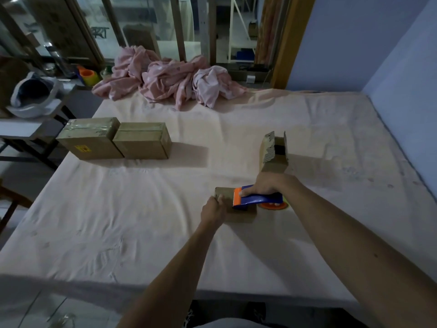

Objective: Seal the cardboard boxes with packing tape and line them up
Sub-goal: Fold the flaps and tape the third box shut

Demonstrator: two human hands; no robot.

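Tape dispenser [257, 197]: blue body, orange toothed end. Near box [241, 216], centre frame: plain brown. Left-most box [89, 140]: brown, yellow label [82, 148]. Sheet [142, 209]: pale pink. Crumpled cloth [170, 76], top centre: pink, pale spots.

On my feed the left forearm [179, 261] and right forearm [343, 233] are bare from the near edge to the left hand [212, 210] and right hand [269, 185]. Between them at the near edge I see a pale grey garment [227, 324] over dark fabric [192, 314] with a light print
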